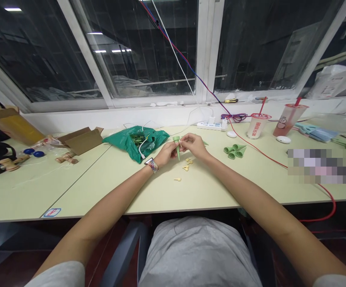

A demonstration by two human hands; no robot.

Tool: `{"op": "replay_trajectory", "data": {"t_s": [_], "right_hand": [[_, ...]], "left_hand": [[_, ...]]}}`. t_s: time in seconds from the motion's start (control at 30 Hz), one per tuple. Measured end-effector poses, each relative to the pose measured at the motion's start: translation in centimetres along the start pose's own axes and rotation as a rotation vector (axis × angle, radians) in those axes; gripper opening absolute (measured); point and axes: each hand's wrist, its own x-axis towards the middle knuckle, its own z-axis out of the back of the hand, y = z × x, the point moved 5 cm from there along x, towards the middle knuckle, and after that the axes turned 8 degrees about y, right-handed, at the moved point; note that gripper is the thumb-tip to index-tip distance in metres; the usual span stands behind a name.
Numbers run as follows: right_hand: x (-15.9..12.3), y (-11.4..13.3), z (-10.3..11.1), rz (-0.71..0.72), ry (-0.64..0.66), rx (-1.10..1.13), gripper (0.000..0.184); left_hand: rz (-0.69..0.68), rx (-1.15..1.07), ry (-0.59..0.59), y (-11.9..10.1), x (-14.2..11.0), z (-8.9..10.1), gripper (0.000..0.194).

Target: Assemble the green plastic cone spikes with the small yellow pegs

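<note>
My left hand (166, 154) is closed round a green plastic cone-shaped spike (176, 138), held upright with its wide end up and its tip down. From the other side, my right hand (195, 145) pinches with thumb and fingertips close against the cone; what sits in that pinch is too small to tell. Just below the hands lie several small pale-yellow plastic pieces (186, 168), and one lone yellow piece (177, 179) rests nearer the table edge. Several more green cones (235, 151) are grouped right of my right hand. Another green tip shows partly behind it.
A green plastic bag (125, 140) with green parts inside lies open to the left. Farther left are a cardboard box (81, 141) and wooden pieces (67, 158). Two drink cups (257, 126), a power strip (211, 126) and a red cable (262, 149) occupy the back and right.
</note>
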Motion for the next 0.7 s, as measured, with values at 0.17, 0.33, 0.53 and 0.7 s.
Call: {"op": "replay_trajectory", "data": {"t_s": [0.17, 0.33, 0.53, 0.7], "right_hand": [[0.1, -0.3, 0.7, -0.052, 0.003, 0.074, 0.042], [0.2, -0.2, 0.8, -0.053, -0.022, 0.034, 0.036], [-0.4, 0.4, -1.0, 0.004, 0.032, -0.035, 0.03], [-1.0, -0.1, -3.4, 0.049, 0.165, -0.058, 0.03]], "left_hand": [[0.016, -0.057, -0.023, 0.3, -0.1, 0.2, 0.056], [0.015, -0.099, -0.02, 0.6, 0.0, 0.5, 0.059], [0.013, -0.406, -0.257, -0.6, 0.1, 1.4, 0.064], [0.045, -0.549, -0.204, -1.0, -0.1, 1.0, 0.07]]}}
